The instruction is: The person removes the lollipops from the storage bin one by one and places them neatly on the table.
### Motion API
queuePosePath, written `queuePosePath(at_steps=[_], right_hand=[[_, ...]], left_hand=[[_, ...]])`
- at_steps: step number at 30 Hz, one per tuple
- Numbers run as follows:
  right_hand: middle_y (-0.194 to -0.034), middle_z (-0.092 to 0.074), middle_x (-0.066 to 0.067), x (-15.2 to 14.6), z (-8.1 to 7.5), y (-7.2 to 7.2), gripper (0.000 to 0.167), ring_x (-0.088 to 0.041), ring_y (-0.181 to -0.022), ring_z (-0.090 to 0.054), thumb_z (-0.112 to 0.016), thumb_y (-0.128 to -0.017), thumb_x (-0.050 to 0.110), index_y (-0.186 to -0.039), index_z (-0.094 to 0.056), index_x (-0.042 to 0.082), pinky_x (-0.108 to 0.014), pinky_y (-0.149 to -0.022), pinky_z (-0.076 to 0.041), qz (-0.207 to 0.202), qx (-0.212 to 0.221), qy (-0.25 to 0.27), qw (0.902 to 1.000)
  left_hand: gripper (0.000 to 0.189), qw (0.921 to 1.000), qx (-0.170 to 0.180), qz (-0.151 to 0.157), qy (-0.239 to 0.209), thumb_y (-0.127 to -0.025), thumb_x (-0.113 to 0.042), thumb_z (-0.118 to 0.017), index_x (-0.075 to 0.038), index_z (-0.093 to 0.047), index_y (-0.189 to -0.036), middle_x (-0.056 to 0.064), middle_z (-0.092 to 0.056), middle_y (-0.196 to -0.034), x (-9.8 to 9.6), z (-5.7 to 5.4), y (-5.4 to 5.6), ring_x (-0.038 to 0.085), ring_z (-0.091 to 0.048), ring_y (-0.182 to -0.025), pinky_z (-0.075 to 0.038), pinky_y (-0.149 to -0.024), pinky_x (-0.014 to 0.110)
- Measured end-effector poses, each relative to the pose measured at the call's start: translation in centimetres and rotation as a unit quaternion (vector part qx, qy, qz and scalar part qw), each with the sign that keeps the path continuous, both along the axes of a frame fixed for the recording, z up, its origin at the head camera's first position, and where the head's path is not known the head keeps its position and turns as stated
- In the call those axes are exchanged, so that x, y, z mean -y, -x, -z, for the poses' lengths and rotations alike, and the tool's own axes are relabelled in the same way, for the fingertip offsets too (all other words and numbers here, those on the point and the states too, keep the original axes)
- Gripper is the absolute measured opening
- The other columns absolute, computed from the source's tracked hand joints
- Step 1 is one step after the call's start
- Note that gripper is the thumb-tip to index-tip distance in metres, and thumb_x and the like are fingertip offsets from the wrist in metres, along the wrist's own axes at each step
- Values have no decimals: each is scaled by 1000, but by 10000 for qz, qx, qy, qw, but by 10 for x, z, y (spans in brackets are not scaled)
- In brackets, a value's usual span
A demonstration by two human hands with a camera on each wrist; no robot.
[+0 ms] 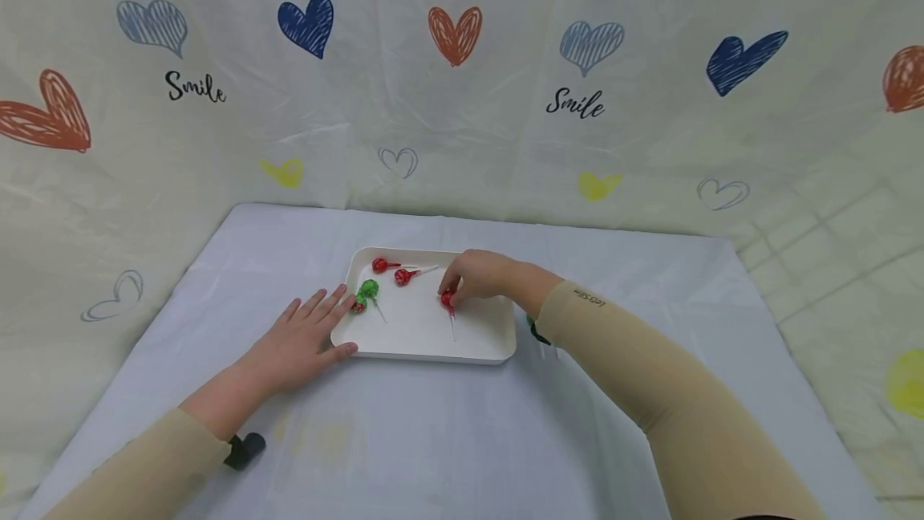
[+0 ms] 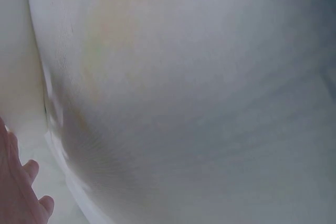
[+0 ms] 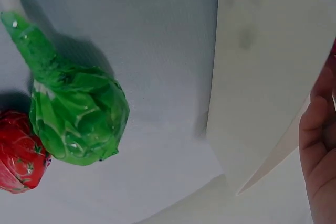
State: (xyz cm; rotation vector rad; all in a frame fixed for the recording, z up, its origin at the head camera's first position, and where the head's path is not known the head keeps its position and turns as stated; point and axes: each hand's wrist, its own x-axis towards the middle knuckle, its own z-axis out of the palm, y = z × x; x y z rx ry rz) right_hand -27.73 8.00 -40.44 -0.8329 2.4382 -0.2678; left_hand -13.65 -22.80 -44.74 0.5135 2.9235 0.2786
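Note:
A white tray (image 1: 419, 347) sits on the table with several wrapped lollipops in it. My right hand (image 1: 480, 274) reaches over its right part and pinches a red lollipop (image 1: 447, 300), whose stick points toward me. At the tray's left end lies my left hand (image 1: 299, 343), fingers straight and spread, its fingertips and thumb at the rim. Close to those fingertips are a green lollipop (image 1: 370, 288) and a green-and-red one (image 1: 358, 306). Two more red lollipops, one at the back (image 1: 379, 265) and one just nearer (image 1: 402, 278), lie with sticks toward the right.
Right of the tray, under my right forearm, a green lollipop (image 3: 79, 114) lies beside a red one (image 3: 21, 153) on the white tablecloth (image 1: 404, 440). A pale curtain (image 1: 498, 151) printed with hearts hangs behind the table.

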Motion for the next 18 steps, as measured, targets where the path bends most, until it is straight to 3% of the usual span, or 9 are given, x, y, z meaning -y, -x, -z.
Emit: queuePosePath(at_steps=[10, 18], right_hand=[[-99, -69, 13, -11, -14, 0, 27, -10, -97, -59, -74, -91, 24, -118, -75, 24, -26, -85, -51, -242, -254, 241, 9991], [-102, -70, 12, -26, -26, -1, 30, -16, -90, -58, -75, -91, 24, -120, -74, 22, -27, -76, -51, -142, -197, 538, 9983]], left_hand=[[89, 10000, 9, 10, -22, -94, -68, -47, -17, -17, -160, 6, -12, -166, 0, -2, -1, 38, -11, -150, -7, -118, 62], [88, 10000, 10, 4, -25, -94, -67, -48, -17, -17, -160, 6, -13, -166, -1, -3, -2, 38, -12, -150, -7, -118, 62]])
